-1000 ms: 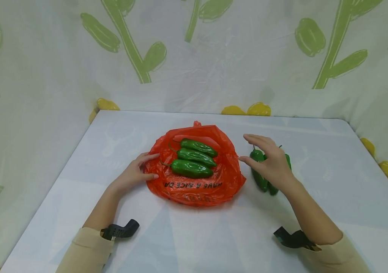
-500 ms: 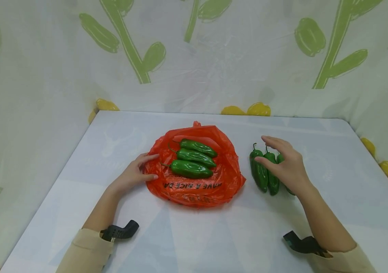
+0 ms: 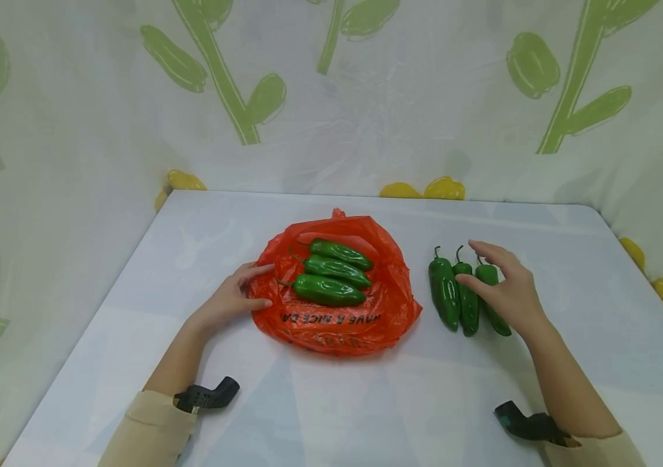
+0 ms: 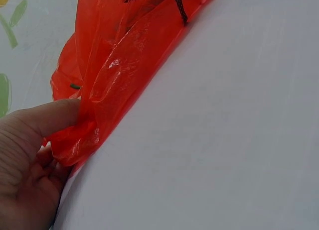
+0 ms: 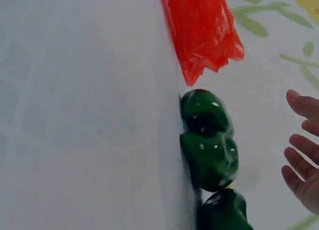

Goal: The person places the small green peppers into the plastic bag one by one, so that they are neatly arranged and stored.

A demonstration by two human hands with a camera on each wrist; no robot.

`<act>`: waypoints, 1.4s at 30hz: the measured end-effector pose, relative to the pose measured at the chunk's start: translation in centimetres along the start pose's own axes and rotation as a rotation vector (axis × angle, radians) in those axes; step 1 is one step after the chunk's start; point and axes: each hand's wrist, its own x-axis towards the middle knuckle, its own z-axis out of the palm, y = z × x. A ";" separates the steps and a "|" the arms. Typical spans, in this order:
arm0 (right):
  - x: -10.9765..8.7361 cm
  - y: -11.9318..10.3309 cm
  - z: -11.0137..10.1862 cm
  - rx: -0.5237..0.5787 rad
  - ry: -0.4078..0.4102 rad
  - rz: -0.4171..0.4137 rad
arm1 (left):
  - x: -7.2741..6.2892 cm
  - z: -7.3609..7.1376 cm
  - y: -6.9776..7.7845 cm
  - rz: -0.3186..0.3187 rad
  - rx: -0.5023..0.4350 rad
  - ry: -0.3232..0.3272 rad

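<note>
In the head view, a red plastic bag (image 3: 390, 275) lies opened out with three green peppers (image 3: 328, 290) side by side in it. My left hand (image 3: 229, 295) holds the bag's left edge; in the left wrist view its thumb (image 4: 55, 115) lies over a fold of red plastic, the other fingers partly hidden below. Right of the bag, three more green peppers stand in a row: a left one (image 3: 444, 292), a middle one (image 3: 468, 311) and a right one (image 3: 497, 318). Above the right two hovers my right hand (image 3: 509, 292), thumb and fingers spread, nothing between them.
A white table (image 3: 343, 408) carries everything, its back edge meeting a pale wall covering (image 3: 401, 117) printed with green plants. Black wrist mounts (image 3: 211, 394) sit at both sleeves. Table surface separates the bag from the right-hand peppers.
My right hand has moved right, from near the bag's right side to over the right-hand peppers, uncovering more of them. My left hand and the bag have stayed in place.
</note>
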 end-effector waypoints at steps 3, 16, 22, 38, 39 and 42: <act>0.0 1.0 -0.4 0.002 -0.024 0.055 | 0.0 0.0 -0.1 0.000 0.001 -0.001; -0.4 5.2 -1.4 0.139 -0.123 0.137 | -0.1 0.0 0.2 0.007 0.021 0.006; -0.8 6.8 -1.6 0.210 -0.164 0.157 | -0.1 0.1 0.2 0.004 0.024 0.013; -1.2 8.1 -1.6 0.111 -0.314 0.278 | 0.0 -0.1 0.1 0.011 0.024 0.007; -1.2 8.2 -1.6 0.111 -0.310 0.275 | 0.0 -0.1 0.1 0.010 0.027 0.008; -1.2 8.3 -1.6 0.121 -0.292 0.274 | 0.0 -0.1 0.1 0.005 0.037 0.010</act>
